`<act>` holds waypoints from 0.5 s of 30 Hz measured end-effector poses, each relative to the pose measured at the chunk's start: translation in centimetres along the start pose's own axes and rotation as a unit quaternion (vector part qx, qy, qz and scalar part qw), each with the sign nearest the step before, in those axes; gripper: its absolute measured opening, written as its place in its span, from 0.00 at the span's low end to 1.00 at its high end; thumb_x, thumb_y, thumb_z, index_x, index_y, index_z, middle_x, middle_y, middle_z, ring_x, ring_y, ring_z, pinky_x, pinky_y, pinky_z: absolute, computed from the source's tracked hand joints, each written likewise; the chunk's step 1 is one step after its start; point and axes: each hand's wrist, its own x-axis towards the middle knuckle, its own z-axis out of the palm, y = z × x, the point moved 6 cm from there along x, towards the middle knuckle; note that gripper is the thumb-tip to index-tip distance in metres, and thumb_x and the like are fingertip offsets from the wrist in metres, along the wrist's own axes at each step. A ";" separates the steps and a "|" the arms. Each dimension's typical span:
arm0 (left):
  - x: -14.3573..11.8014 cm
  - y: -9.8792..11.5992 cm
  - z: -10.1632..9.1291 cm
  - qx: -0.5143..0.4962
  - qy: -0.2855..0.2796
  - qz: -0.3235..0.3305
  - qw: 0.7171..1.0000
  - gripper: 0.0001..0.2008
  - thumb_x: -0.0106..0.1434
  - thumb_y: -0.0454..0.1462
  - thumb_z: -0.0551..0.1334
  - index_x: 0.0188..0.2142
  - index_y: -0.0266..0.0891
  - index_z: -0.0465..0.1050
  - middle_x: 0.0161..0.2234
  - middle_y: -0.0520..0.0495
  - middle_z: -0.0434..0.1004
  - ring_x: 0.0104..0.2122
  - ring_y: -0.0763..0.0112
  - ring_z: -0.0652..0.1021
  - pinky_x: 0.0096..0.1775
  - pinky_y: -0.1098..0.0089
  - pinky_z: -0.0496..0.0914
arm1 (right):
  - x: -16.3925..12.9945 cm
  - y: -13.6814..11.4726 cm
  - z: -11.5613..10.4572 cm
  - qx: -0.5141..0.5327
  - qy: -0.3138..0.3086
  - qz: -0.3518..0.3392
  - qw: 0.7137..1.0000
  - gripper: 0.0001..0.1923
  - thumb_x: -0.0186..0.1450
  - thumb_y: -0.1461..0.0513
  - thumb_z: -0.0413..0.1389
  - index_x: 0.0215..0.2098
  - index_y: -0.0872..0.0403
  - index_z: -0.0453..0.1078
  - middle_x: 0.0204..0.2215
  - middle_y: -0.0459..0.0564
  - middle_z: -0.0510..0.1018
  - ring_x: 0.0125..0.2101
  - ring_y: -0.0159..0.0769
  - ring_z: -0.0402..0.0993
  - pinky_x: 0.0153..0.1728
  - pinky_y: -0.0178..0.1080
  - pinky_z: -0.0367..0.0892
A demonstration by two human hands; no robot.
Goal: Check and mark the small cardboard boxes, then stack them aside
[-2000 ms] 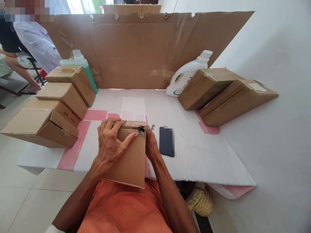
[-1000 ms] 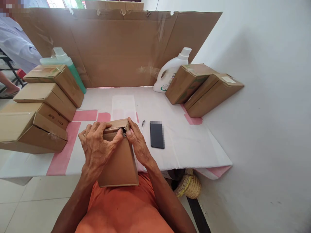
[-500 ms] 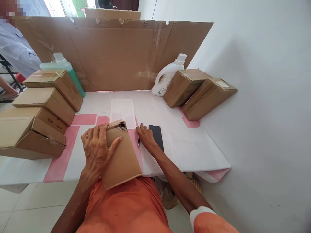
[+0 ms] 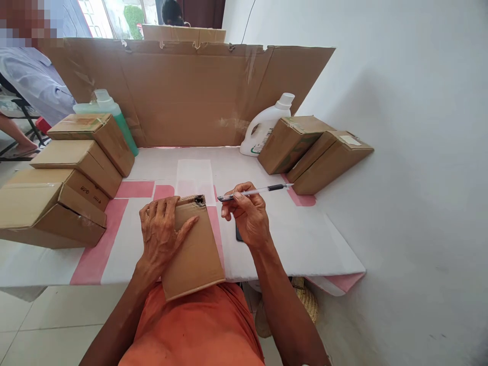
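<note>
A flat brown cardboard box (image 4: pixel 196 249) lies tilted over the table's near edge, its near end against my orange shirt. My left hand (image 4: pixel 162 231) presses flat on its left part, fingers over the far edge, thumb across the top face. A dark torn spot marks the box's far right corner. My right hand (image 4: pixel 247 214) is raised above the table and pinches a white pen (image 4: pixel 256 192), which lies level with its dark end pointing right. A dark phone (image 4: pixel 238 235) is mostly hidden under that hand.
Several cardboard boxes (image 4: pixel 68 178) are stacked at the left, two more (image 4: pixel 314 152) lean at the right. A green bottle (image 4: pixel 114 114) and a white jug (image 4: pixel 265 124) stand before a cardboard screen (image 4: pixel 190 91). White wall at right. A person in white sits far left.
My right hand left the box's corner, reached to the pen lying beside the phone, and has lifted it. My left hand stays on the box, which has turned slightly.
</note>
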 end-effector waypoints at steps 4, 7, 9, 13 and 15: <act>0.0 -0.1 0.0 0.006 0.005 -0.002 1.000 0.28 0.72 0.56 0.60 0.56 0.34 0.74 0.47 0.35 0.82 0.48 0.46 0.77 0.53 0.52 0.64 | -2.4 -3.3 3.1 0.211 -0.055 0.029 0.975 0.12 0.68 0.54 0.65 0.37 0.50 0.71 0.30 0.43 0.82 0.23 0.31 0.78 0.23 0.32 0.70; -0.1 -0.3 0.0 0.007 0.002 -0.008 1.000 0.28 0.73 0.56 0.60 0.56 0.34 0.74 0.48 0.34 0.82 0.48 0.46 0.77 0.53 0.52 0.64 | -3.0 -4.7 4.0 0.255 -0.081 0.028 0.963 0.10 0.68 0.55 0.66 0.36 0.51 0.73 0.35 0.45 0.83 0.27 0.30 0.80 0.23 0.31 0.70; 0.0 -0.4 0.1 0.005 0.000 -0.011 1.000 0.28 0.73 0.56 0.59 0.56 0.34 0.74 0.48 0.34 0.81 0.48 0.46 0.77 0.54 0.52 0.64 | -3.1 -4.9 4.2 0.246 -0.095 0.029 0.964 0.10 0.68 0.55 0.66 0.36 0.51 0.73 0.39 0.47 0.83 0.32 0.31 0.81 0.23 0.29 0.70; 0.0 -0.4 0.3 0.001 -0.010 -0.015 1.000 0.29 0.73 0.57 0.58 0.56 0.34 0.73 0.49 0.34 0.81 0.49 0.46 0.77 0.55 0.52 0.64 | -2.9 -3.9 3.9 0.147 -0.106 0.069 0.981 0.13 0.67 0.56 0.68 0.37 0.51 0.70 0.30 0.44 0.80 0.24 0.27 0.74 0.19 0.28 0.64; 0.0 -0.5 0.3 -0.001 -0.014 -0.017 1.000 0.28 0.73 0.56 0.58 0.57 0.35 0.73 0.49 0.35 0.81 0.49 0.47 0.77 0.55 0.52 0.64 | -2.9 -3.0 3.5 0.081 -0.102 0.110 0.985 0.18 0.65 0.56 0.70 0.46 0.49 0.68 0.25 0.38 0.77 0.19 0.26 0.68 0.18 0.29 0.62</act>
